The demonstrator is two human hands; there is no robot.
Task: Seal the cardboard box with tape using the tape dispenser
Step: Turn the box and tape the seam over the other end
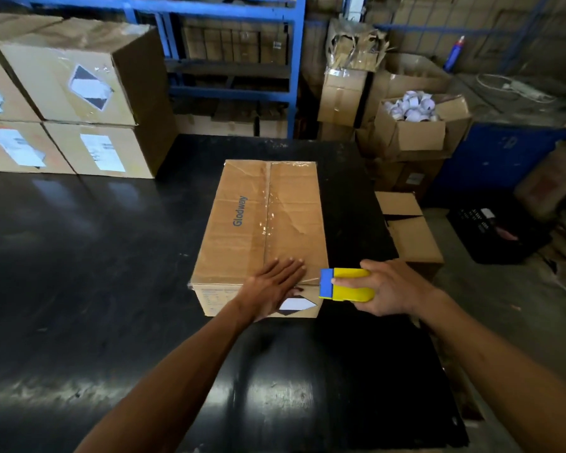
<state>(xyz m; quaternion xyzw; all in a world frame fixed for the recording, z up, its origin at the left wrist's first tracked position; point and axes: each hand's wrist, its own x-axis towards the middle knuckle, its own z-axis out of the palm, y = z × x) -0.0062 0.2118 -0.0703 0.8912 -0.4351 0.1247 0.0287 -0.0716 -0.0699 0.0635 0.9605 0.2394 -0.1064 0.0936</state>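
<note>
Left hand (276, 286) flat and open on the box's (262, 230) near end, toward the table's (79, 273) right edge. Right hand (389, 287) wrapped round the tape dispenser (347, 285) just off the near right corner. Tape (268, 204) already down the seam, probably just pressing down left.

A closed cardboard box (258, 230) sits on the black table (79, 256), clear tape along its seam. The left hand (272, 289) lies flat on its near edge. At three o'clock from it, the right hand (392, 286) grips a yellow-and-blue tape dispenser (347, 285).
</note>
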